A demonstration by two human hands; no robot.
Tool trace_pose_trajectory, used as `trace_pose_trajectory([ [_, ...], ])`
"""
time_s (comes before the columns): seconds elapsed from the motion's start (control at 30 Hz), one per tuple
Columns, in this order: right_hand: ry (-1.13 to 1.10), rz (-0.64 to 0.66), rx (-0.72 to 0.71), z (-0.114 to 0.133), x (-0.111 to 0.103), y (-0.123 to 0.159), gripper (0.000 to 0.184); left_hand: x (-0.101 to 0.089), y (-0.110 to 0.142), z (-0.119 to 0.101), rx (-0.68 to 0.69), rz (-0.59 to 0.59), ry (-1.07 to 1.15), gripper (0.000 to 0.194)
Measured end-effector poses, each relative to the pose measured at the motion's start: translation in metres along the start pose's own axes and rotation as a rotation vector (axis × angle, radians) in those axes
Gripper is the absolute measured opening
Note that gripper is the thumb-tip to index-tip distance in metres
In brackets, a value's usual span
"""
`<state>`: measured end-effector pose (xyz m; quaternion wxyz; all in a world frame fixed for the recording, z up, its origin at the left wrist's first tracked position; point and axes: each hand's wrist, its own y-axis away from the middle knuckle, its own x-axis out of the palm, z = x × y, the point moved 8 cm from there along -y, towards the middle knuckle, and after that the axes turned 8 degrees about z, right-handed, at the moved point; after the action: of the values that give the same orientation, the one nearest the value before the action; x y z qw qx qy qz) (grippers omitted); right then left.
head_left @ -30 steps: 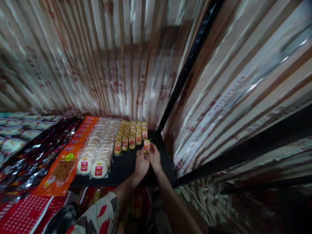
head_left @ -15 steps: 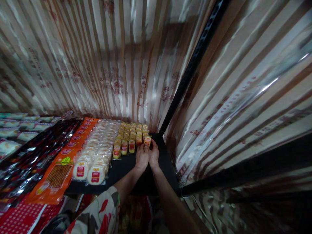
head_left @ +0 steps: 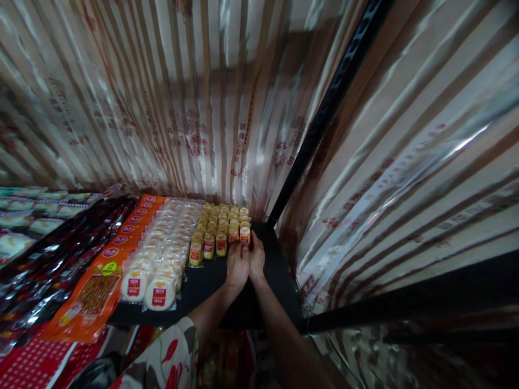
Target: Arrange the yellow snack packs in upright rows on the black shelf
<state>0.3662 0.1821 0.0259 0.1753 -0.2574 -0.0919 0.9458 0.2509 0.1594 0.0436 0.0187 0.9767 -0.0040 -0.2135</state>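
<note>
Small yellow packaged cakes (head_left: 208,246) with red labels stand in several rows on the black shelf (head_left: 206,289). At the front of the rightmost row is one upright cake packet (head_left: 245,234). My left hand (head_left: 238,266) has its fingers bent together against the lower front of this packet. My right hand (head_left: 257,259) reaches along the packet's right side, fingers close against it. Both wrists nearly touch. The fingertips are partly hidden, so how firm the hold is does not show.
Left of the cakes lie rows of round white packaged biscuits (head_left: 159,294), an orange snack packet (head_left: 97,289) and dark shiny packets (head_left: 52,259). A black upright post (head_left: 302,162) rises at the shelf's back right corner. Striped printed sheeting (head_left: 194,108) hangs behind.
The packet between my hands has gone slightly down and back, in line with the rightmost row. My right fingers sit lower beside it. The view has shifted slightly.
</note>
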Motion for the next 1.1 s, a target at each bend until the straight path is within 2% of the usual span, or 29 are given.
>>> trace_pose_trajectory([
  [0.3,0.054,0.031,-0.052,0.001,0.006,0.004,0.05,-0.001,0.001,-0.003,-0.037,0.078,-0.054,0.036],
  [0.6,0.105,0.045,-0.028,-0.006,0.008,0.003,0.05,-0.006,0.01,-0.006,-0.067,0.052,-0.054,0.035],
  [0.77,0.099,0.018,-0.058,-0.001,0.003,0.007,0.055,-0.011,0.019,-0.007,-0.08,0.071,-0.04,0.035],
  [0.93,0.133,-0.012,-0.017,0.005,-0.004,0.025,0.056,-0.013,0.033,-0.003,-0.098,0.105,-0.058,0.036],
  [1.1,0.095,0.011,-0.016,0.017,-0.008,0.063,0.046,-0.019,0.06,0.001,-0.07,0.1,-0.033,0.035],
])
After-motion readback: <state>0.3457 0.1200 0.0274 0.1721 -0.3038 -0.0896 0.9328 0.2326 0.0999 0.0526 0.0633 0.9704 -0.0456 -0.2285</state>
